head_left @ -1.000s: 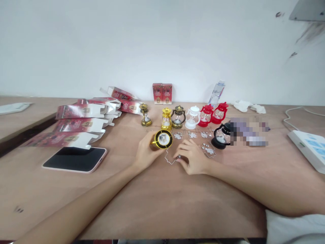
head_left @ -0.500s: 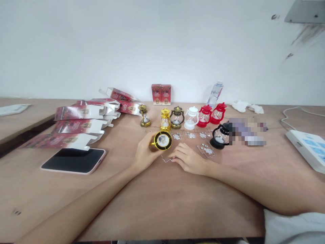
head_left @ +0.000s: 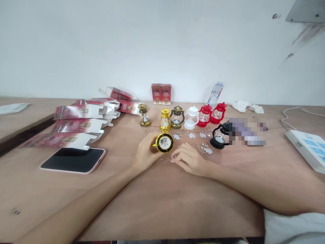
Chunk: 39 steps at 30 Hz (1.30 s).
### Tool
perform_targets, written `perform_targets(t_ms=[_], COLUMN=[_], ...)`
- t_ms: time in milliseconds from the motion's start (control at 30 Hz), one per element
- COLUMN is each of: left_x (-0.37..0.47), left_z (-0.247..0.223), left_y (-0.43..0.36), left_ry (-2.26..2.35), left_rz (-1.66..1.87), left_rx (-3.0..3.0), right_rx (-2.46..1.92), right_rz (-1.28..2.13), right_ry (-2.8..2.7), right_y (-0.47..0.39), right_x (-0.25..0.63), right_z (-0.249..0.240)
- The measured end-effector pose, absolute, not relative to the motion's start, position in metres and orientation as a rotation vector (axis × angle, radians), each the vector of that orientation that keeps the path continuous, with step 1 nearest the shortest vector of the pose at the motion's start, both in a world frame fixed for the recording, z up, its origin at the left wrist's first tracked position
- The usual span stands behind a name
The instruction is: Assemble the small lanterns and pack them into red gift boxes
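My left hand (head_left: 146, 152) is wrapped around a gold lantern (head_left: 165, 143), which lies tipped so that its round black-rimmed base faces me. Inside the base a pale recess with small metal parts shows, too small to make out. Just right of it, my right hand (head_left: 190, 158) has thumb and fingertips pinched together low over the table. Whatever is between them is too small to tell. A thin zigzag-edged clear piece (head_left: 166, 160) lies under these fingertips. Beyond the hands, another gold lantern (head_left: 165, 120) stands upright beside a bronze lantern (head_left: 177, 118).
A white lantern (head_left: 191, 118), two red lanterns and a black lantern (head_left: 221, 137) stand to the right, near clear pieces (head_left: 206, 149) with small round parts. A phone (head_left: 73, 160) and open red boxes (head_left: 76, 126) lie left. A water bottle (head_left: 215, 93) leans at the back.
The lantern in my left hand has shifted slightly right, its base turned more toward me. My right hand stays pinched in nearly the same place.
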State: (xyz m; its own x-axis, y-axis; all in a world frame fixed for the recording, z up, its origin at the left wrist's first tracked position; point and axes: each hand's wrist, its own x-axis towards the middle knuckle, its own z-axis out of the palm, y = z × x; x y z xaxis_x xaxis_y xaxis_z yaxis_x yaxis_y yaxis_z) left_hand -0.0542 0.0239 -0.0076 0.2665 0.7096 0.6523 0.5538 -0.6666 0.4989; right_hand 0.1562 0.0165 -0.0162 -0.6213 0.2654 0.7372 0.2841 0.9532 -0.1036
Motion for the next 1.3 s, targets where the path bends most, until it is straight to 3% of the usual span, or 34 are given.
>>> perform_targets(t_ms=[233,833,1300], left_x=[-0.055,-0.053,-0.053], left_z=[-0.010,-0.008,-0.009], left_y=[0.022,0.022,0.022], left_ry=[1.058,1.041,1.030], left_rz=[1.246,1.169,1.169], left_rx=[2.650,2.738,2.770], right_rx=[-0.176,-0.359,-0.593], right_rz=[-0.053,0.035,1.193], right_ry=[-2.027,-1.833,-1.494], right_y=[0.016,0.016,0.021], right_x=[0.156,0.142,0.135], right_z=[-0.019,-0.009,-0.013])
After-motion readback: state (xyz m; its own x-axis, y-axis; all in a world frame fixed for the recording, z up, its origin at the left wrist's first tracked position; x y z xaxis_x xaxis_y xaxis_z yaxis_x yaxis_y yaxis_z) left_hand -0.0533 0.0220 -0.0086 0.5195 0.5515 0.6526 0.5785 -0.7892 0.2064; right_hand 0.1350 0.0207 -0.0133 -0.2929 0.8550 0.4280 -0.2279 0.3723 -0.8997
